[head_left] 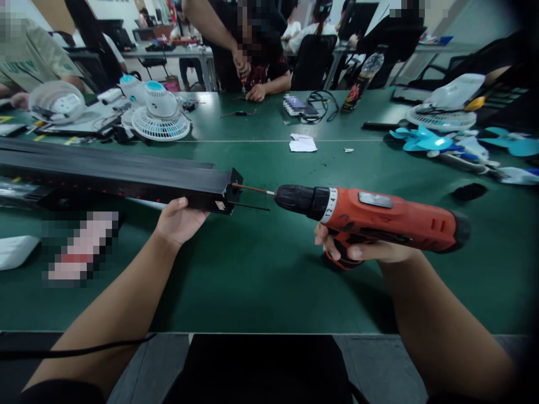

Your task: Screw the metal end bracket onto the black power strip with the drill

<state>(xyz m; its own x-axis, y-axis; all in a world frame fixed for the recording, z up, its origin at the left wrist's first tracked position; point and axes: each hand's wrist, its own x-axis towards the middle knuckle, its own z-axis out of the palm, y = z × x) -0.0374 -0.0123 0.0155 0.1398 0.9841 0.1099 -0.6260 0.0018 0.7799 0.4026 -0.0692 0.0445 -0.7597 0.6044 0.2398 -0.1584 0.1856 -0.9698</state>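
My right hand [357,249] is wrapped round the grip of a red and black cordless drill [391,219], which points left. From its chuck a long thin bit [255,189] reaches to the end of a long black rectangular bar [160,177]; I cannot tell whether the tip turns a screw there. My left hand [183,220] holds the bar near that end, thumb on the near side and the other fingers hidden underneath. A thin dark rod or wire [252,206] sticks out of the bar's end, just below the bit.
On the green table [261,280], a white fan [162,112] stands behind the bar, with fan parts and blue blades [421,137] at right. Paper scraps [302,143], a cable [324,106] and a bottle [364,81] lie farther back. Another person's hands [248,78] work across the table.
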